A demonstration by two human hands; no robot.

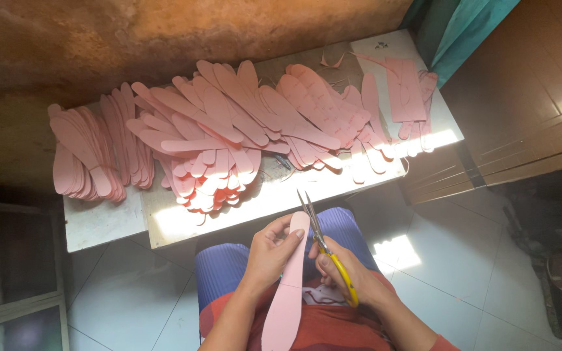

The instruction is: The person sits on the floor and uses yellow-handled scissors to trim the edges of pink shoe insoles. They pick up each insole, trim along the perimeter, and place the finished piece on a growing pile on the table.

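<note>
My left hand (269, 250) gripped a pink insole (287, 292); my right hand (336, 266) closed on scissors (317, 234), blades at its edge.

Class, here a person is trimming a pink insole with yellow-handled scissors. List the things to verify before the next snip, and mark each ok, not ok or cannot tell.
1. Left hand grips the pink insole firmly: ok.
2. Right hand holds the scissors by the yellow handles: ok.
3. Blades sit at the insole's edge near its rounded tip: ok.
4. Left fingers clear of the blades: cannot tell, they lie close.
5. Cut line marked on the insole: cannot tell.
6. Stacked insoles on the table lie clear of the scissors: ok.
</note>
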